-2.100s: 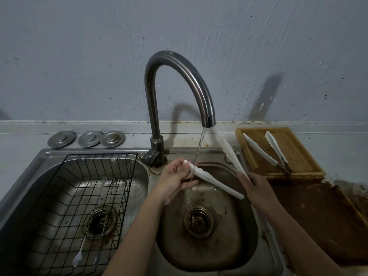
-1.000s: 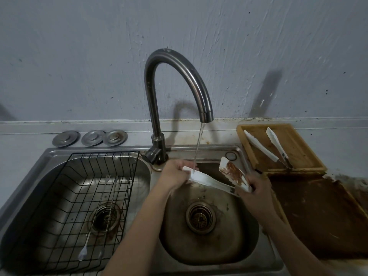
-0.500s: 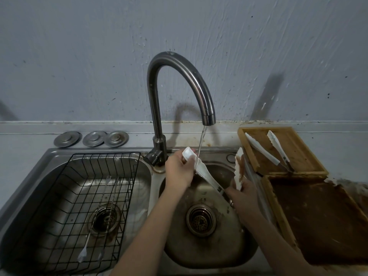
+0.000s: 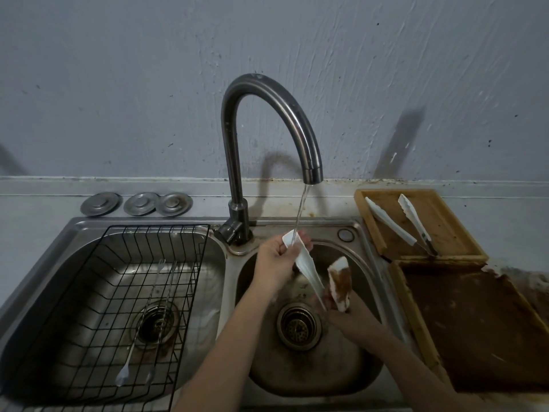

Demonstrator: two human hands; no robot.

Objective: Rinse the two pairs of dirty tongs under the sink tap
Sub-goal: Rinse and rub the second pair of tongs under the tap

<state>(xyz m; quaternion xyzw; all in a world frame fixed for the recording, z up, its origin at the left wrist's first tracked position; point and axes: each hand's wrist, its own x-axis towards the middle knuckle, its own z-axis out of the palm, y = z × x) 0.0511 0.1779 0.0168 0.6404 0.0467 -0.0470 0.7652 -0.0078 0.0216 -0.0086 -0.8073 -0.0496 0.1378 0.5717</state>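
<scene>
White tongs point(image 4: 309, 270) with spread arms are held over the right sink basin point(image 4: 365, 367). My left hand point(image 4: 274, 264) pinches the tip of one arm under the water stream point(image 4: 300, 215) from the curved tap point(image 4: 267, 93). The other arm point(image 4: 340, 283) stands upright, smeared brown on its inner face. My right hand point(image 4: 344, 318) grips the tongs at the hinge end, low in the basin. A second pair of white tongs point(image 4: 392, 223) lies in a wooden tray point(image 4: 454, 215) on the counter to the right.
The left basin holds a black wire rack point(image 4: 89, 292) with thin metal utensils point(image 4: 145, 325) in it. Three metal drain covers point(image 4: 136, 203) sit behind it. A dirty brown board point(image 4: 475, 322) lies right of the sink, in front of the tray.
My right hand has dropped lower into the basin and turned the tongs, so the brown-stained arm now faces me. My left hand stays on the other arm's tip under the stream.
</scene>
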